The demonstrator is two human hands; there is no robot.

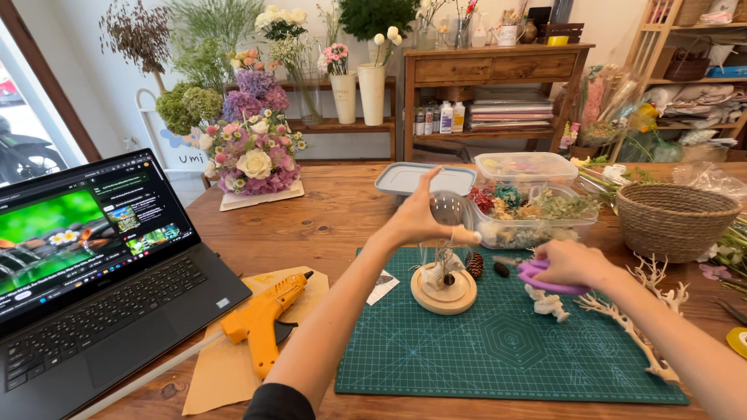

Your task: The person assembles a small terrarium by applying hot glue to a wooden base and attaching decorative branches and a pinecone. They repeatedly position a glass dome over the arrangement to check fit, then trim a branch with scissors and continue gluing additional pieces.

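Presently, we list what lies before us on the wooden surface (pixel 327 222).

Left hand: our left hand (pixel 416 218) wraps its grip about the top of a clear glass dome (pixel 450 214), fingers pressed to the glass, holding it over a round wooden base (pixel 444 298) at mid green cutting mat (pixel 506 350).

Right hand: our right hand (pixel 572 264) closes its grip around purple scissors (pixel 537 276), just right of the dome.

Handling: we judge the dome light, rigid, slick and breakable; best held by the crown or cupped at both sides. The base looks stiff and steady.

On the base: small dried pieces, hard to tell apart.

Near the base: two pine cones (pixel 475 265), white coral-like twigs (pixel 638 327).

Far side: clear tubs of dried flowers (pixel 537 210), a grey lid (pixel 405 179).

Right: a woven basket (pixel 673 222).

Left: an orange glue gun (pixel 264 319) on brown paper, an open laptop (pixel 93 272), a bouquet (pixel 253 155).

In the way: the scissors and cones crowd the base's right side.
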